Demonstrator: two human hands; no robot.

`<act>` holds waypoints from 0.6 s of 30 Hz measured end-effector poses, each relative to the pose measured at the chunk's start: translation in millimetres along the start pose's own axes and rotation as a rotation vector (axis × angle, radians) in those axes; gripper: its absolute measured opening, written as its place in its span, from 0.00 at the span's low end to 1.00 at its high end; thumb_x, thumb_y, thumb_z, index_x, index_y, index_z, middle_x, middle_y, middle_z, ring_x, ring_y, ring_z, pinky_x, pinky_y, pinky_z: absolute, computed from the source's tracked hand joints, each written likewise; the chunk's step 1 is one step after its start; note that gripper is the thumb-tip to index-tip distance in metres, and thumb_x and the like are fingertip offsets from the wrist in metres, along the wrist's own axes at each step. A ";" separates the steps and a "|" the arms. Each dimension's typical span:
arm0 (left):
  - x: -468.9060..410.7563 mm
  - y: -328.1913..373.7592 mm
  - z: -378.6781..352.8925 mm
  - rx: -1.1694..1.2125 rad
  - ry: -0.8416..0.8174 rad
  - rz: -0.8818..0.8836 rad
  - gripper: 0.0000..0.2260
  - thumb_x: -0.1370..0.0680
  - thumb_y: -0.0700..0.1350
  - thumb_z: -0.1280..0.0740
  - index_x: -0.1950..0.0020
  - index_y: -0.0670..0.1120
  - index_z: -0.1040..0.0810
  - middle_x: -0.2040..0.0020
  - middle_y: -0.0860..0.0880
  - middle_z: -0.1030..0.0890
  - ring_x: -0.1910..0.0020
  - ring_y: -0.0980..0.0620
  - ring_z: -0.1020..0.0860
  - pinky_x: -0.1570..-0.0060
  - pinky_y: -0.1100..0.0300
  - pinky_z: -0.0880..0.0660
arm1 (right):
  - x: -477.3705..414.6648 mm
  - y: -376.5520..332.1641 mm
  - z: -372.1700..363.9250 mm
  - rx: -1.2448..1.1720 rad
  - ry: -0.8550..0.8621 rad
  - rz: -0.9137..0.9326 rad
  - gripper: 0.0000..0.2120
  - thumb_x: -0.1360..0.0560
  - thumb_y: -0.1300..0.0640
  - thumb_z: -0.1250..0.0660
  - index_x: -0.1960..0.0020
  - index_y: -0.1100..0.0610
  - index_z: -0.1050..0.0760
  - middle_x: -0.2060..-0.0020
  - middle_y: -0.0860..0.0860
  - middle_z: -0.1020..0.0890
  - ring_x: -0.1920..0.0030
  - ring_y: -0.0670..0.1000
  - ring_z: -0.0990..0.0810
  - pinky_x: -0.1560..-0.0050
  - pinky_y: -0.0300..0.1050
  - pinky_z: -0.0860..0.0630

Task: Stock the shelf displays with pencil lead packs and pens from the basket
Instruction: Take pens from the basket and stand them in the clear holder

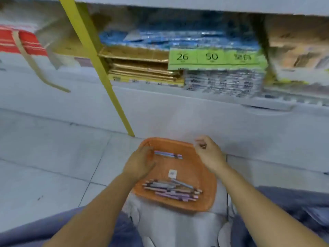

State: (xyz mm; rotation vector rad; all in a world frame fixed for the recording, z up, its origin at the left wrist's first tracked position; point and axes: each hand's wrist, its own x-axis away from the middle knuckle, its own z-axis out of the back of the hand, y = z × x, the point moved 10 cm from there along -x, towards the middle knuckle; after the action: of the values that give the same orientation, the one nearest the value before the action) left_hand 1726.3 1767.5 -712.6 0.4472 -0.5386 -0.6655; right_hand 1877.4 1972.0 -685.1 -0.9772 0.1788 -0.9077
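Head view. One orange basket sits on the floor between the person's knees, right in front of the lowest shelf, probably so stock can go from basket to display in a short reach. The left hand lies over the basket's left rim with fingers fairly straight and reaching inward, gripping nothing; it seems to steady the basket. The right hand hovers over the far right rim with fingers curled; blur hides whether it pinches anything. The pens lie in two groups: a near pile of roughly a dozen (exact count blurred) and a far group of two or three. One small white square lies between them; no lead packs can be made out. On the shelf, one green price label shows three panels, beside one yellow post.
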 end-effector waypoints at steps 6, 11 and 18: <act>-7.9 -84.2 -97.8 -0.051 -0.289 0.200 0.32 0.25 0.47 0.25 0.24 0.43 0.32 0.26 0.42 0.30 0.28 0.44 0.30 0.32 0.58 0.36 | -2.1 122.6 -122.8 0.227 -0.567 -0.287 0.21 0.26 0.69 0.31 0.34 0.64 0.27 0.41 0.60 0.22 0.46 0.54 0.21 0.55 0.29 0.31; -29.5 -89.6 -140.2 -0.135 -0.466 0.157 0.33 0.27 0.52 0.24 0.24 0.48 0.31 0.26 0.41 0.31 0.27 0.41 0.33 0.29 0.53 0.34 | 10.9 171.3 -161.4 0.489 -0.782 -0.281 0.37 0.33 0.51 0.22 0.29 0.54 0.34 0.32 0.56 0.31 0.34 0.55 0.30 0.38 0.42 0.32; -31.7 -104.4 -171.8 -0.226 -0.474 0.149 0.26 0.30 0.51 0.23 0.34 0.55 0.26 0.33 0.46 0.33 0.30 0.43 0.37 0.32 0.55 0.35 | 21.0 175.7 -167.7 0.639 -0.558 -0.012 0.39 0.40 0.35 0.25 0.36 0.48 0.35 0.40 0.51 0.34 0.38 0.54 0.35 0.39 0.49 0.33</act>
State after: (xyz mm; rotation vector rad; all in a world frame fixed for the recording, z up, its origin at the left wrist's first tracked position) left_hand 1760.3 1752.6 -912.8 0.0302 -0.9236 -0.6807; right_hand 1907.5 1891.2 -913.0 -0.5941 -0.5626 -0.6075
